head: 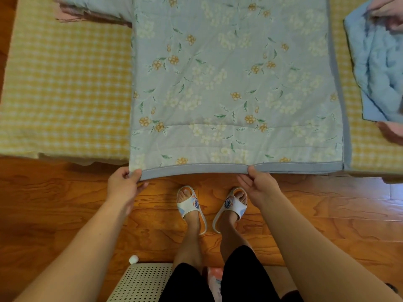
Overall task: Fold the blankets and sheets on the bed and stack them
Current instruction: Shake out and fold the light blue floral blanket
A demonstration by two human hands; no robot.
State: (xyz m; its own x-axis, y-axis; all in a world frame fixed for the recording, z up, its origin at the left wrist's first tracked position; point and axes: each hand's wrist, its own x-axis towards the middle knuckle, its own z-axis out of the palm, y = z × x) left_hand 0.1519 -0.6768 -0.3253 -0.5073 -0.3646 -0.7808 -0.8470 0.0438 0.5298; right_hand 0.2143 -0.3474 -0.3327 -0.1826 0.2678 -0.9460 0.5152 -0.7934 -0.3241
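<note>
A pale blue floral quilt (235, 83) lies flat across the bed, its grey-bound near edge hanging slightly over the bedside. My left hand (124, 184) pinches the quilt's near left corner between thumb and fingers. My right hand (257, 184) grips the same edge near its middle, thumb on top and fingers beneath. A plain light blue blanket (375, 68) lies crumpled on the bed at the right. More folded bedding, pink and blue (87, 12), sits at the far left behind the quilt.
The bed wears a yellow checked sheet (65, 83). Another person's hands (390, 14) hold the light blue blanket at the right edge. My slippered feet (211, 205) stand on the wooden floor. A white perforated stool (141, 282) is behind my legs.
</note>
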